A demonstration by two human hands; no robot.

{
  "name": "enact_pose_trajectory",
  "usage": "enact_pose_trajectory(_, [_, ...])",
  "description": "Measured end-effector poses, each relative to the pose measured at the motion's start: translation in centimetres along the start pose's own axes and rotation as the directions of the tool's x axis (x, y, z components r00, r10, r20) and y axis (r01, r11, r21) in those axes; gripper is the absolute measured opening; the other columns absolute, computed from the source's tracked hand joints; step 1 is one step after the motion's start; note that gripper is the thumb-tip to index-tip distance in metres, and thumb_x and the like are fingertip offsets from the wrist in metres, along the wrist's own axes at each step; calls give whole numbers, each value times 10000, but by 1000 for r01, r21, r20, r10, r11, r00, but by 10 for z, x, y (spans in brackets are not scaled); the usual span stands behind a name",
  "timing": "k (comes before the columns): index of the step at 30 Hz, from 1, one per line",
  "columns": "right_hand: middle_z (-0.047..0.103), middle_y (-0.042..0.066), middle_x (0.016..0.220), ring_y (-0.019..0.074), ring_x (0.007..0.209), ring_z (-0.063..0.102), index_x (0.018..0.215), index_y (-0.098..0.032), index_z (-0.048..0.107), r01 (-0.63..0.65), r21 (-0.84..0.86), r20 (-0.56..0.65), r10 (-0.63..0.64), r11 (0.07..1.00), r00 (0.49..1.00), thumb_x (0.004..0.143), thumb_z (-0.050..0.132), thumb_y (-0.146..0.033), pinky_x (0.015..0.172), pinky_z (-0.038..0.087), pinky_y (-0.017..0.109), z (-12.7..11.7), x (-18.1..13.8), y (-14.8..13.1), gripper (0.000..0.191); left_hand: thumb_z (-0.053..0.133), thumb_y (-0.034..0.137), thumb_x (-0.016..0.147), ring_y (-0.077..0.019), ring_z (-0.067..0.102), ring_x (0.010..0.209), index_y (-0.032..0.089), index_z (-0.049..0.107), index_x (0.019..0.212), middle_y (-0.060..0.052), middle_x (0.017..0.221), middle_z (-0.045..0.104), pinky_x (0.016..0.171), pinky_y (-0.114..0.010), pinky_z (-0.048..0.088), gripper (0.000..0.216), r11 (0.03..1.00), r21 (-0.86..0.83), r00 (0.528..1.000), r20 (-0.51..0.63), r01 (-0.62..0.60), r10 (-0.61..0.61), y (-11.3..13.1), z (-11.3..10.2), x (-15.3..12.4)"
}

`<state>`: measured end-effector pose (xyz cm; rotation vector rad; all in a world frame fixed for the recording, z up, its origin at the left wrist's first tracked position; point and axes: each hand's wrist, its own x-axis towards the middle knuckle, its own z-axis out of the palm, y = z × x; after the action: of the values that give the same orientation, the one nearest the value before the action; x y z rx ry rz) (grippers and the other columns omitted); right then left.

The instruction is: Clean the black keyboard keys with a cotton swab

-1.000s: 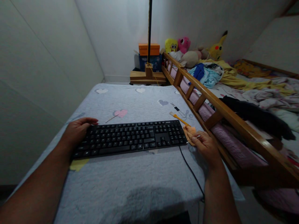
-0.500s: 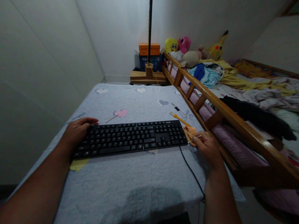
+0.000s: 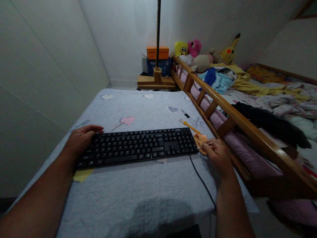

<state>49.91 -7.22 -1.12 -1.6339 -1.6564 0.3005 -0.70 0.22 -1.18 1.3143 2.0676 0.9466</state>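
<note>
A black keyboard lies slightly slanted on the cloth-covered table. My left hand grips its left end, fingers reaching along the far edge. At the right end, my right hand pinches a thin white cotton swab, its tip close to the keyboard's right side. An orange cloth lies crumpled between that hand and the keyboard, partly covered by the fingers. Beyond the keyboard rests another cotton swab. A yellow-handled brush is just past the right corner.
A black clip-like item with thin wires lies farther back. The keyboard cable runs over the table's near edge. A wooden bed rail borders the right side. Boxes and a wooden stand are behind the table.
The view shifts very slightly. Both hands, the keyboard and the cotton swab keep nearly the same positions.
</note>
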Motion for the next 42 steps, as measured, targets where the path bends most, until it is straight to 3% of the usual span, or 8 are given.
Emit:
enact_pose_trajectory(13, [721,74,872,260,882,606,798,-230,714,28,-15,-39,-29,999,999,893,581,-361,802,447,392,9,4,1,210,558,304,603,-315,709,1001,203,744,885,-75,956,791,1016,-456,514,353,1000,-26,1000,-2,-7,7,8,-1,-6])
enact_pose_trajectory(23, [629,56,710,263,771,564,637,-259,595,15,35,-36,-13,999,999,837,542,-284,720,423,404,1,1,-10,209,550,288,593,-314,707,966,193,730,876,-80,935,789,972,-462,530,349,998,-56,1000,23,19,-17,10,-2,-6])
enact_pose_trajectory(29, [640,54,735,270,827,587,660,-258,584,43,119,72,-52,992,996,847,542,-287,776,446,416,2,1,-16,194,562,304,600,-309,706,983,203,733,875,-69,943,789,1001,-452,519,340,999,-51,1000,19,3,-2,5,-2,-4])
enact_pose_trajectory(36, [713,68,839,281,885,606,687,-259,571,115,55,121,-121,992,985,854,529,-281,825,448,421,5,7,-20,174,563,299,595,-318,716,978,206,741,875,-69,941,794,996,-472,530,344,999,-40,1000,18,2,-1,4,-1,-1])
enact_pose_trajectory(42, [729,86,883,276,900,613,679,-241,572,166,-42,247,-151,985,957,872,517,-299,844,433,416,4,24,-18,209,553,308,593,-311,717,986,207,742,869,-66,934,795,989,-453,538,350,999,-29,1000,13,-14,14,5,-2,-2])
